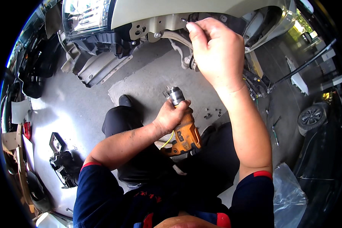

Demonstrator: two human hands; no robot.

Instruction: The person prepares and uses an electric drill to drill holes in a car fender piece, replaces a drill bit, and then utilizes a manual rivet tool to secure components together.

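Closest to the camera, a navy shirt with red trim point(98, 190) fills the lower edge. Beyond it, between the person's legs in dark trousers point(121, 121), is an orange power tool point(185, 133), its metal nose pointing away from the body and its handle end toward the lap. The left hand point(170, 116) is closed around the tool's body just behind the nose. A thin yellow cord point(167, 140) shows beside the handle. The right hand point(219, 53) is raised beyond the tool, thumb and finger pinched on a small metal piece point(184, 20), too small to identify, in front of the underside of a pale vehicle panel point(171, 9). To the left of that panel is a clear headlight point(88, 17). Several small fasteners point(212, 113) lie scattered on the grey floor point(152, 72) right of the tool. Farther left, a black part point(64, 167) lies on the floor; to the right are a clear plastic sheet point(288, 193) and a dark car with a spoked wheel point(311, 117).
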